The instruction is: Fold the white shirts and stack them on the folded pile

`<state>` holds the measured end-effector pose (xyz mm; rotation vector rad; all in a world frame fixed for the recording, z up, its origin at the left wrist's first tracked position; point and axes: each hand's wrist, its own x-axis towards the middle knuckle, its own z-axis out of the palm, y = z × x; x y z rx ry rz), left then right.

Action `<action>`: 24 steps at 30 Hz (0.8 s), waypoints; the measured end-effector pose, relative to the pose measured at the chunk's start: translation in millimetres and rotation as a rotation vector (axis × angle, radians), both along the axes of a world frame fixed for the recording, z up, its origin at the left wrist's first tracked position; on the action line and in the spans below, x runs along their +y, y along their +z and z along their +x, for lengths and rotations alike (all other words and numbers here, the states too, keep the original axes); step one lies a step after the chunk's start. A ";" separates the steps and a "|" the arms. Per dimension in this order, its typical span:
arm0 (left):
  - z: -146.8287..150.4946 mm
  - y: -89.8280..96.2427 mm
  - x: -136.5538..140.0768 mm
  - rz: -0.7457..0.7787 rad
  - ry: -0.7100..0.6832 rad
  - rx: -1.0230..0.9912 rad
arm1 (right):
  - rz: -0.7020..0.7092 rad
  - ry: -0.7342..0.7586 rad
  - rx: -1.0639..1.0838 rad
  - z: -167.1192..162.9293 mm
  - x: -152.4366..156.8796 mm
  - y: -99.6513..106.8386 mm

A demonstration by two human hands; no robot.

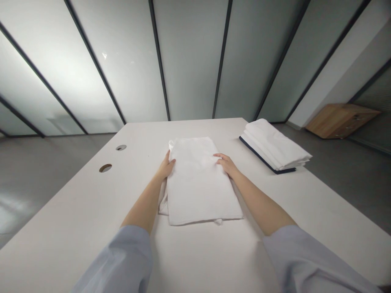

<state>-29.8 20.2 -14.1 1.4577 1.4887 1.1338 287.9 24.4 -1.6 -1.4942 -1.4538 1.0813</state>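
Observation:
A folded white cloth (200,183) lies in a long rectangle on the white table, and its exact kind cannot be made out. A loose layer sticks out beneath its left side, and a small bit of fabric shows under the near edge. My left hand (166,166) grips the left edge, thumb on top and the other fingers mostly hidden. On the opposite edge, my right hand (227,164) holds the cloth with its fingers bent over the upper surface. Both forearms reach forward from light blue sleeves.
A stack of folded white cloths (276,144) rests on a dark navy piece (259,156) at the table's right edge. Two round cable holes (105,168) pierce the tabletop (91,211) at left. Beyond stand frosted glass panels (189,61) and a wooden cabinet (339,120).

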 end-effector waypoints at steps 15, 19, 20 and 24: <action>-15.3 21.3 -20.2 -0.171 -0.348 -0.216 | -0.022 0.138 -0.059 5.0 -8.5 11.0; -20.2 19.9 -17.4 -0.219 -0.310 -0.277 | -0.085 0.201 0.010 7.0 -10.1 15.1; -21.0 19.5 -16.8 -0.231 -0.296 -0.294 | -0.096 0.221 0.025 7.5 -9.8 15.9; -23.9 20.4 -15.3 -0.271 -0.280 -0.306 | -0.146 0.272 0.033 10.2 -7.2 18.4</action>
